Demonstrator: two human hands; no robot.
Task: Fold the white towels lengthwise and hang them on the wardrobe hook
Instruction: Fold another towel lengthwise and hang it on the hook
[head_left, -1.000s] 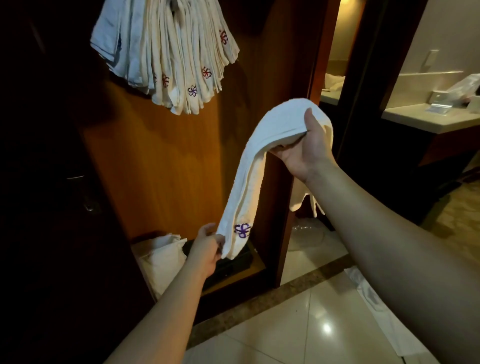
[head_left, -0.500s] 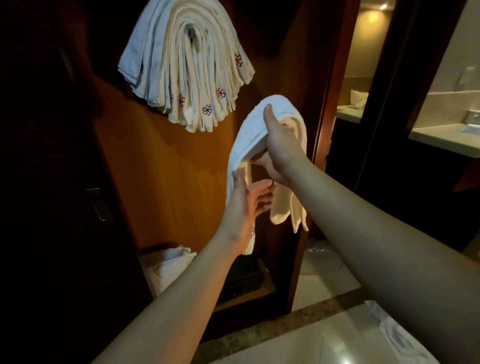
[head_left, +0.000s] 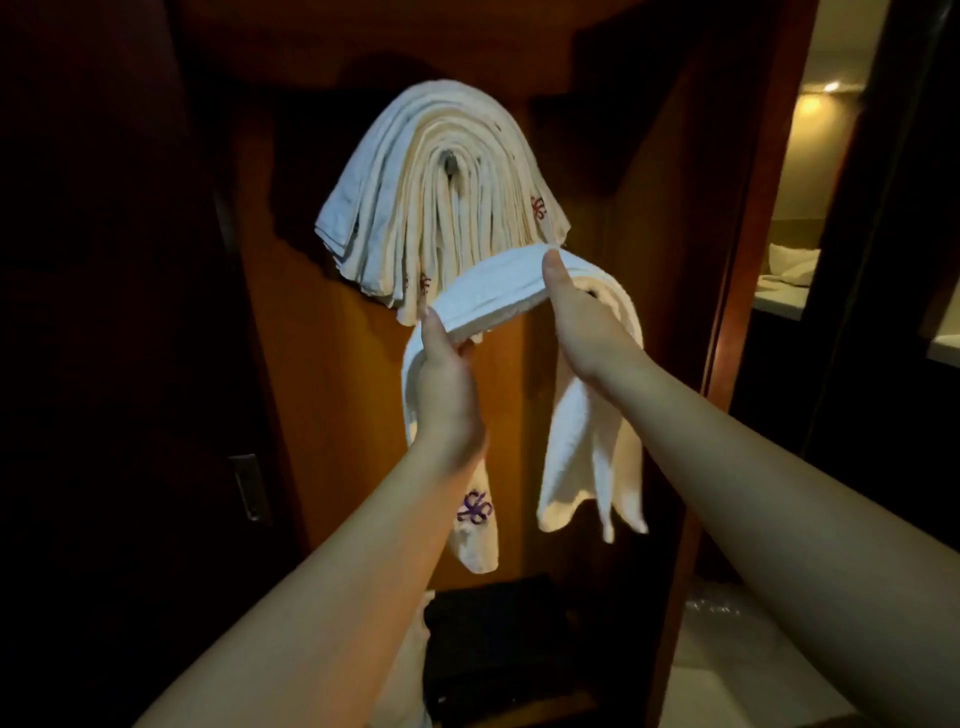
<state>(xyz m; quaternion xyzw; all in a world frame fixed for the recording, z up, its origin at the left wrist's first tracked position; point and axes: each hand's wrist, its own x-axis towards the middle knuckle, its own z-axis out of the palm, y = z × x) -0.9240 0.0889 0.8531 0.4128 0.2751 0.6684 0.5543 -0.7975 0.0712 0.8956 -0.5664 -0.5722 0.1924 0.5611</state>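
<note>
Fingers of both hands clamped on folded towel (head_left: 498, 296), ends hanging below.

I am finding no readable words, numbers or brand names anywhere in view. The only marks I am seeing are embroidered emblems: a purple looped, flower-like motif (head_left: 474, 506) is showing near the lower end of the folded towel (head_left: 498, 296), and similar reddish motifs (head_left: 539, 208) are showing on the edges of the hung towels (head_left: 431, 192). None of them is forming a letter that I can make out.
</note>
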